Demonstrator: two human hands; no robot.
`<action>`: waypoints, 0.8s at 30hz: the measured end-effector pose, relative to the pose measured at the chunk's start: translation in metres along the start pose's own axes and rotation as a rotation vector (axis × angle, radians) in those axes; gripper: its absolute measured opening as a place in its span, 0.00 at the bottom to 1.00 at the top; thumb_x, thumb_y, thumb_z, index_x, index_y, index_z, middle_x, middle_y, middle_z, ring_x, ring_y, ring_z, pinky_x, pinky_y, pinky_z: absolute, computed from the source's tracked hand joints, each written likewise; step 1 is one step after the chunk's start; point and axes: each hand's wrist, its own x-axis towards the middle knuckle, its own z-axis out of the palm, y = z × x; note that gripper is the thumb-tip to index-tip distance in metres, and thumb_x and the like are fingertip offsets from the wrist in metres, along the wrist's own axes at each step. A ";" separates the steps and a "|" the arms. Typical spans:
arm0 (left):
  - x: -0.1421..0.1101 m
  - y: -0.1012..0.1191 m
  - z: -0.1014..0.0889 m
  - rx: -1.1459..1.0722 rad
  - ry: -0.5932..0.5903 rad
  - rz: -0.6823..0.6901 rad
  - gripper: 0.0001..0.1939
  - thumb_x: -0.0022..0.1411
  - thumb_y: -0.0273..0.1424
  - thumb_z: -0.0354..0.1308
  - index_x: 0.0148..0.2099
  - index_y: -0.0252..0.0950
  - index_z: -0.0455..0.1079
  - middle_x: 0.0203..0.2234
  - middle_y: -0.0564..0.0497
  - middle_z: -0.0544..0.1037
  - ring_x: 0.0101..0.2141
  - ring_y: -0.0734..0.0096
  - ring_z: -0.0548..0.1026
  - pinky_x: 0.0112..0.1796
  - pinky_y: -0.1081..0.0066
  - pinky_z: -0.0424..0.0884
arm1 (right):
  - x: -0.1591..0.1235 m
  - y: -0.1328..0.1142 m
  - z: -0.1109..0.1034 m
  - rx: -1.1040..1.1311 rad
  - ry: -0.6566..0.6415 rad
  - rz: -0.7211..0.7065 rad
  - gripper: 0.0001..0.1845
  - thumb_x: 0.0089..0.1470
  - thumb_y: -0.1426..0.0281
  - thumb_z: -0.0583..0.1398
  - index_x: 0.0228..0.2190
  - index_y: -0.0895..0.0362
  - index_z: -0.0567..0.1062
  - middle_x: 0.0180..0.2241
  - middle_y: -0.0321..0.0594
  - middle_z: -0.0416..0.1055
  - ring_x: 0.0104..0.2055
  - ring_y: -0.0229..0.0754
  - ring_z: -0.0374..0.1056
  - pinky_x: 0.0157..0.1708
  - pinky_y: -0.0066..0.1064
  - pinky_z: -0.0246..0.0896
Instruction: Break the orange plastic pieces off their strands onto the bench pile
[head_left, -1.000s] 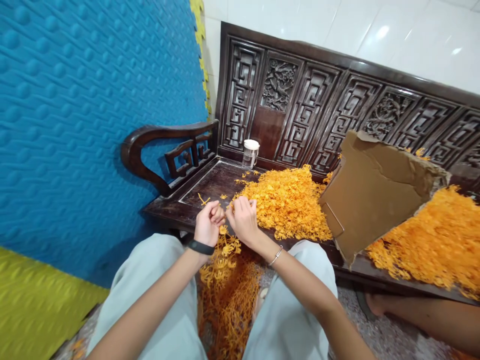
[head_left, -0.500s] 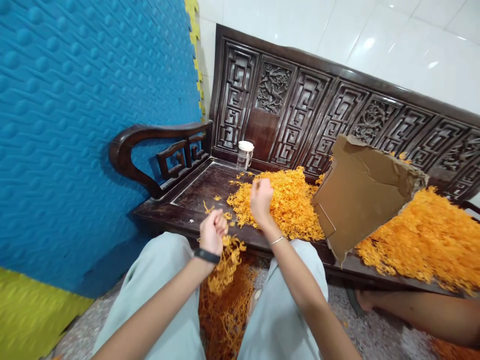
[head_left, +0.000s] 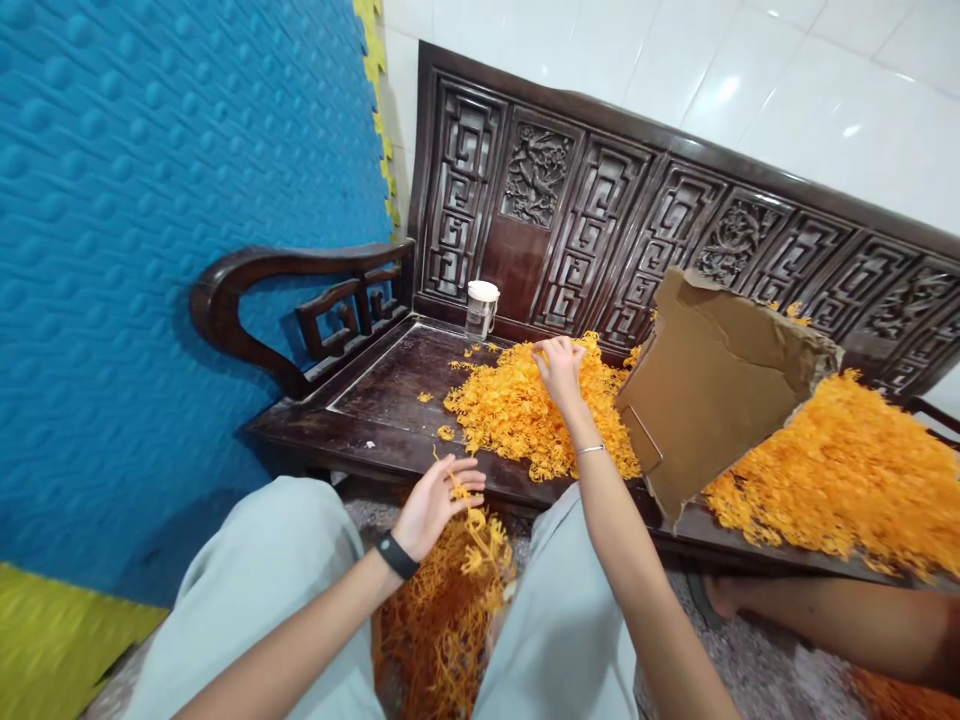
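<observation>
My left hand [head_left: 437, 503] hangs open between my knees, fingers spread, with an orange plastic strand [head_left: 471, 520] dropping from it onto the tangled orange heap on the floor [head_left: 439, 625]. My right hand [head_left: 559, 366] reaches out over the dark wooden bench [head_left: 375, 385]. Its fingers are curled down into the top of the pile of small orange pieces [head_left: 517, 415], closing on some of them. A black band is on my left wrist and a thin bracelet on my right.
A torn sheet of cardboard [head_left: 720, 380] stands tilted on the bench between this pile and a larger orange pile [head_left: 847, 470] at the right. A clear jar with a white lid [head_left: 481, 308] sits against the carved backrest. Blue foam matting [head_left: 150, 200] covers the left wall. Another person's leg [head_left: 832, 620] lies at the lower right.
My right hand has left my left hand and moved forward onto the pile. My left hand has dropped lower and opened, letting the orange strand fall. The camera has shifted slightly.
</observation>
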 end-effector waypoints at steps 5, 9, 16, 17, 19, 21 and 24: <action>0.000 0.015 0.001 -0.021 -0.054 0.071 0.24 0.65 0.39 0.36 0.42 0.28 0.68 0.42 0.38 0.73 0.38 0.58 0.74 0.30 0.66 0.74 | 0.003 0.000 0.015 -0.147 -0.096 -0.043 0.10 0.54 0.74 0.53 0.37 0.55 0.71 0.45 0.45 0.65 0.49 0.48 0.52 0.43 0.41 0.41; -0.001 0.021 -0.003 -0.025 -0.122 0.071 0.26 0.65 0.41 0.33 0.46 0.30 0.66 0.48 0.38 0.69 0.40 0.54 0.74 0.19 0.70 0.73 | 0.000 -0.007 0.019 -0.169 -0.079 -0.017 0.17 0.53 0.76 0.53 0.45 0.56 0.67 0.53 0.50 0.56 0.53 0.51 0.47 0.45 0.44 0.40; -0.002 0.026 -0.010 0.069 -0.100 0.116 0.15 0.63 0.30 0.45 0.51 0.38 0.63 0.44 0.43 0.72 0.35 0.63 0.76 0.11 0.81 0.67 | -0.024 -0.057 -0.008 0.265 -0.006 -0.109 0.09 0.56 0.67 0.52 0.32 0.57 0.70 0.37 0.41 0.69 0.42 0.41 0.59 0.42 0.36 0.45; -0.002 0.027 -0.011 0.061 -0.115 0.116 0.16 0.63 0.31 0.44 0.52 0.38 0.62 0.44 0.42 0.73 0.35 0.62 0.76 0.12 0.81 0.67 | -0.029 -0.066 -0.013 0.348 -0.027 -0.133 0.10 0.56 0.66 0.52 0.29 0.58 0.70 0.32 0.39 0.69 0.38 0.39 0.60 0.41 0.34 0.46; -0.002 0.029 -0.012 0.028 -0.173 0.117 0.18 0.64 0.34 0.41 0.55 0.39 0.60 0.46 0.41 0.71 0.39 0.58 0.74 0.13 0.78 0.70 | -0.039 -0.083 -0.021 0.499 -0.105 -0.192 0.13 0.56 0.65 0.52 0.24 0.58 0.69 0.26 0.36 0.68 0.32 0.36 0.60 0.38 0.31 0.48; -0.002 0.030 -0.012 -0.004 -0.237 0.145 0.19 0.65 0.34 0.40 0.57 0.42 0.56 0.49 0.42 0.69 0.43 0.56 0.72 0.16 0.73 0.73 | -0.047 -0.096 -0.025 0.604 -0.224 -0.276 0.16 0.56 0.65 0.52 0.21 0.59 0.69 0.22 0.35 0.66 0.29 0.35 0.58 0.35 0.30 0.50; -0.004 0.032 -0.010 -0.029 -0.296 0.207 0.21 0.65 0.33 0.37 0.60 0.46 0.50 0.49 0.44 0.68 0.38 0.62 0.73 0.20 0.67 0.76 | -0.055 -0.105 -0.025 0.659 -0.413 -0.417 0.14 0.55 0.65 0.53 0.25 0.57 0.73 0.24 0.35 0.67 0.30 0.35 0.59 0.36 0.29 0.51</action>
